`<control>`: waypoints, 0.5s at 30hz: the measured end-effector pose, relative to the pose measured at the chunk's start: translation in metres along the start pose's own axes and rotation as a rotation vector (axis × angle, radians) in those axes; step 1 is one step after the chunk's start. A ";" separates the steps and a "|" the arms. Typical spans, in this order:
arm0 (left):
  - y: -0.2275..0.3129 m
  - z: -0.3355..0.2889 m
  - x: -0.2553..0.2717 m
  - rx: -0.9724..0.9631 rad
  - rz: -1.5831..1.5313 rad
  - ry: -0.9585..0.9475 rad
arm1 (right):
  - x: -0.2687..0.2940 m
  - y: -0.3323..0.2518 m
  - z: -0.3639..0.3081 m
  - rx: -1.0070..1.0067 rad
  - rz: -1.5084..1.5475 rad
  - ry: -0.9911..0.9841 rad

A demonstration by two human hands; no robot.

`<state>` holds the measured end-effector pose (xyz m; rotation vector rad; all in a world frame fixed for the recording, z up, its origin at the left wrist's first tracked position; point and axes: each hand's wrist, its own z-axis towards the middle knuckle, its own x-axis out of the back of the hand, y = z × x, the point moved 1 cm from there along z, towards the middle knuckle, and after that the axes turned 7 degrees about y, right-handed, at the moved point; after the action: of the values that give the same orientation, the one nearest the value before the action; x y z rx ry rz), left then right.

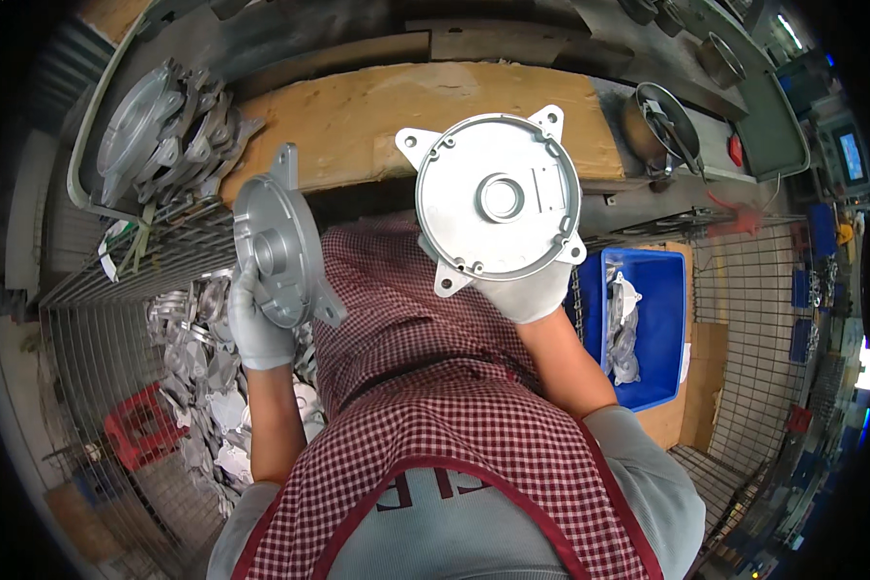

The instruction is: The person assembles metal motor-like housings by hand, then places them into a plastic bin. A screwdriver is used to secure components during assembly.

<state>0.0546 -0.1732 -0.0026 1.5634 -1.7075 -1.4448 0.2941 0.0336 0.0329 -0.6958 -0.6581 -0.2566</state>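
Note:
My left hand [259, 329], in a white glove, grips a round cast-metal motor end cover [304, 253] by its edge. That cover is turned nearly side-on, its raised hub facing left and its lugs pointing up and down. In my right hand [530, 294], gloved too, a second end cover [459, 174] is held from below. Its inner side faces me, showing a ring-shaped hub, a raised rim and lugs around the edge. Most of the right fingers are hidden behind it. The two covers are apart, both raised in front of my checked apron.
A wooden board [338, 121] lies along the bench ahead. Stacked covers [150, 130] stand at its left, a metal pot [638, 130] at its right. Below left, a wire cage [97, 358] holds many castings [213, 387]; below right, a blue bin [662, 329] contains several.

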 end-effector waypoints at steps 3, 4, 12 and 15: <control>0.002 -0.009 -0.016 0.006 -0.020 -0.006 | -0.001 -0.003 0.002 0.036 -0.009 -0.046; 0.004 -0.012 -0.022 0.009 -0.043 -0.002 | -0.001 -0.005 0.003 0.038 -0.010 -0.045; 0.006 -0.021 -0.042 0.028 -0.116 -0.075 | -0.003 -0.007 0.000 0.067 -0.027 -0.120; 0.011 -0.030 -0.048 0.030 -0.095 -0.077 | -0.002 -0.008 -0.005 0.042 0.073 -0.092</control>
<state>0.0881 -0.1435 0.0337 1.6451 -1.7270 -1.5511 0.2918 0.0244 0.0324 -0.6928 -0.7223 -0.1436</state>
